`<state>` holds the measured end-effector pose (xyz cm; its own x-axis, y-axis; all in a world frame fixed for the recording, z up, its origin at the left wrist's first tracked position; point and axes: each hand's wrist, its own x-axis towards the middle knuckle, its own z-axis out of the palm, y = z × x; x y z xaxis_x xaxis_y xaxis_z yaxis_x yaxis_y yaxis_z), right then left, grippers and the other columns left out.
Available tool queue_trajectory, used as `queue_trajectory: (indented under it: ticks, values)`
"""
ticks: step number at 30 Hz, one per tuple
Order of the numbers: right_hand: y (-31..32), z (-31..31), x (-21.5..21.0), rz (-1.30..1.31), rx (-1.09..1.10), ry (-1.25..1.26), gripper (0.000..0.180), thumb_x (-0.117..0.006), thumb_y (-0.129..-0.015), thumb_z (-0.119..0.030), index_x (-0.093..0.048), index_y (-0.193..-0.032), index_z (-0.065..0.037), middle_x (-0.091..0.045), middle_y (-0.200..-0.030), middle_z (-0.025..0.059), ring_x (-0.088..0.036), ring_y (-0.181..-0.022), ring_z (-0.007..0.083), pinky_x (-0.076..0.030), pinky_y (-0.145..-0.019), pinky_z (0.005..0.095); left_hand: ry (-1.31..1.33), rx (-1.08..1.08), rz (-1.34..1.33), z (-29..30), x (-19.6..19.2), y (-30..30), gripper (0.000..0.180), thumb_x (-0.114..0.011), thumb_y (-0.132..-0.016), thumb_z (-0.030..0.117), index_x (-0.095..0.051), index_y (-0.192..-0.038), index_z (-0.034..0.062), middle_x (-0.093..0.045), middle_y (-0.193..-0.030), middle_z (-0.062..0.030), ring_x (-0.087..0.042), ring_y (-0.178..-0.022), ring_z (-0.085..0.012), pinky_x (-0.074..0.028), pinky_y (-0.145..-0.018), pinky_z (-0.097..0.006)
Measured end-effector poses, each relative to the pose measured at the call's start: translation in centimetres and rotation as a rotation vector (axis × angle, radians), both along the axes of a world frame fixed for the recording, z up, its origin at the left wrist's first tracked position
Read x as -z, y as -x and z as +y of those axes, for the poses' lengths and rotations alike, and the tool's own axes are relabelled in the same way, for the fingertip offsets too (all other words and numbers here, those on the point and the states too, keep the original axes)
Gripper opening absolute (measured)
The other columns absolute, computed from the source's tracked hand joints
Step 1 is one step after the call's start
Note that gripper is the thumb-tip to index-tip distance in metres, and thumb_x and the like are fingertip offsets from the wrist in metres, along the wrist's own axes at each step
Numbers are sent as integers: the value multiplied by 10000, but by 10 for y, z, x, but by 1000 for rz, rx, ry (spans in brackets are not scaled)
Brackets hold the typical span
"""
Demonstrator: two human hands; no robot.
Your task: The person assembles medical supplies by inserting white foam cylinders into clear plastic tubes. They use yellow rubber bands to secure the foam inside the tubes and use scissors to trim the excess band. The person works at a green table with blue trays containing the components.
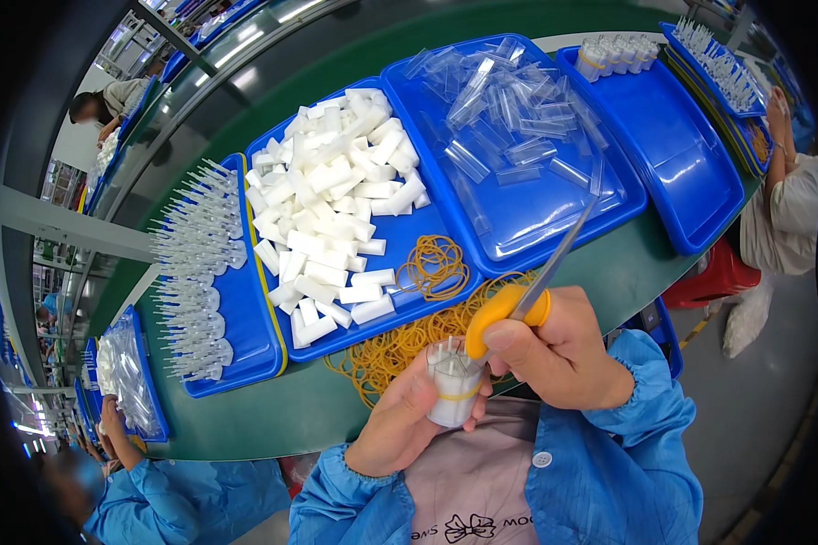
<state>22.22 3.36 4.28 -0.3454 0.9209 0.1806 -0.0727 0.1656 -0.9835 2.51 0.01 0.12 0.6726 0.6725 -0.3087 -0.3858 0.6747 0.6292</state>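
Note:
My left hand (394,425) is wrapped round a small white cylindrical bundle (452,411), held upright in front of my chest. A yellow rubber band circles it, and thin pale stems stick up from its top. In my right hand (568,363) are scissors with orange handles (493,318). Their metal blades (562,256) point up and away from the bundle, and the handles sit close beside the bundle's top. Some right-hand fingers are hidden behind the handles. A heap of yellow rubber bands (386,356) lies just beyond my hands.
Blue trays on the green table (236,420) hold white foam-like blocks (323,204), clear plastic sleeves (518,113) and stemmed white pieces (195,272). The far-right tray (686,173) bears several finished-looking bundles (616,56). Co-workers sit at left (191,500) and right (786,218).

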Motion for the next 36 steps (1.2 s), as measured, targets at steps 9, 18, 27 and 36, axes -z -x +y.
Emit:
queue_trajectory:
  ticks: [9,18,27,36]
  values:
    - [-1,11,-3,-120,-45,57,244,-542,-921,-186,-592,-834,36,-583,-605,62,-582,-472,154,-453,-444,273,-163,-101,131,-4,-4,-5,683,-490,-915,481,-269,-1372,23,-501,-1155,-114,-529,-968,-174,-438,-821,-307]
    - [8,0,2,-430,114,-499,124,-670,-815,-179,-641,-831,-59,-611,-689,78,-577,-519,239,-428,-445,319,-424,-133,277,-6,7,0,651,-543,-923,376,-258,-1381,13,-433,-1280,-97,-451,-1138,-159,-405,-941,-330]
    - [1,9,-16,-74,90,34,212,-568,-897,-171,-613,-817,20,-611,-649,78,-603,-507,152,-445,-434,271,-102,-153,39,-6,0,-5,660,-521,-906,461,-296,-1351,28,-490,-1163,-130,-508,-1002,-190,-430,-829,-324]
    - [9,17,9,-239,74,-174,246,-581,-891,-191,-614,-759,14,-567,-556,91,-538,-423,213,-397,-399,320,-308,-272,217,-10,2,-12,648,-526,-918,417,-277,-1364,18,-491,-1181,-107,-505,-1018,-171,-435,-849,-316]
